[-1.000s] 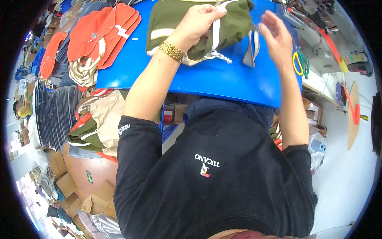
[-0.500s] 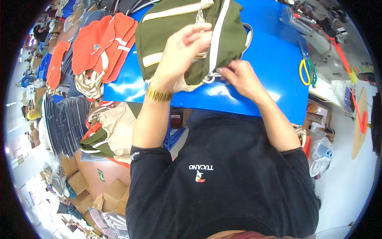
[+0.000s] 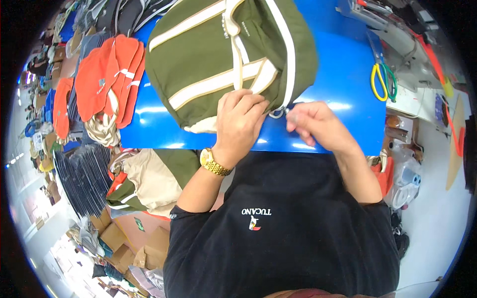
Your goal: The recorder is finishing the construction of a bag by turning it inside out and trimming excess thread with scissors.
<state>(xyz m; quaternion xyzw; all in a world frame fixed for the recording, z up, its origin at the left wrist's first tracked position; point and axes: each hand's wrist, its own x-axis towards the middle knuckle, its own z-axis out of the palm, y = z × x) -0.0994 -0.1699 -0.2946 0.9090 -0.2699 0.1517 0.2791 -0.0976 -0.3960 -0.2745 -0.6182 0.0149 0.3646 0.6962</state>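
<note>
An olive-green bag (image 3: 194, 62) with cream straps and bands and a white zip (image 3: 287, 49) lies on the blue tabletop (image 3: 348, 119). My left hand (image 3: 237, 119), a gold watch on its wrist, has its fingers curled onto the bag's lower right corner, gripping the fabric. My right hand (image 3: 313, 124) is closed in a pinch beside it, at the looped pull (image 3: 277, 113) at the zip's lower end; what exactly is between thumb and finger is too small to make out.
Orange fabric pieces (image 3: 97, 74) are stacked at the left, above a dark pile of panels (image 3: 79, 179). Beige and green fabric (image 3: 149, 179) lies below the table's edge. Scissors with yellow and green handles (image 3: 377, 82) lie at the right, beside a machine (image 3: 407, 39).
The bag has come down and leftward, showing more of its front. My left hand has dropped to the bag's lower edge. My right hand has moved in from the right to the zip's end.
</note>
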